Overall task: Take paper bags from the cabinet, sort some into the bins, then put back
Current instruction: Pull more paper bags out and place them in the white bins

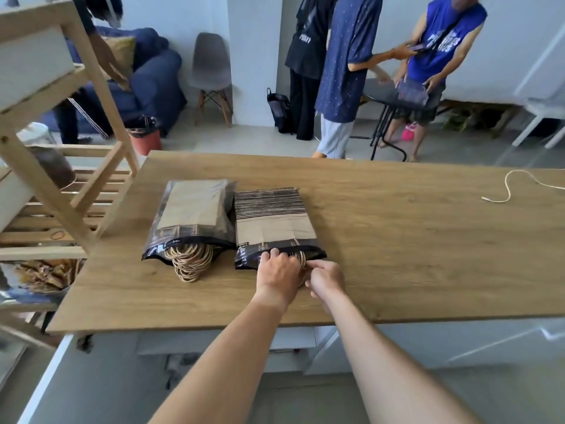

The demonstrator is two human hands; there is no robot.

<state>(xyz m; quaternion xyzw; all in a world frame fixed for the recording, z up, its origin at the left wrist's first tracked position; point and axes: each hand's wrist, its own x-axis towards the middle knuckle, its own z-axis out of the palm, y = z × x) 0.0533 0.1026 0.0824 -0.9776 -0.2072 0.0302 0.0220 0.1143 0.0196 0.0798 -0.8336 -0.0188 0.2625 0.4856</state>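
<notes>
Brown paper bags [276, 231], black-striped top, in dark plastic sleeve; left hand [276, 272] and right hand [325, 278] pinch its twine handles [302, 260].

Both forearms outstretched, left hand [277, 268] curled gripping, right hand [324, 278] pinching

Past my wooden table [397, 240] the floor [244, 139] is pale grey and the walls [253, 41] white. A grey chair [211, 68] on wooden legs stands by the wall, a navy sofa [153, 84] to its left. A light wooden shelf frame [61, 179] rises on my left.
</notes>
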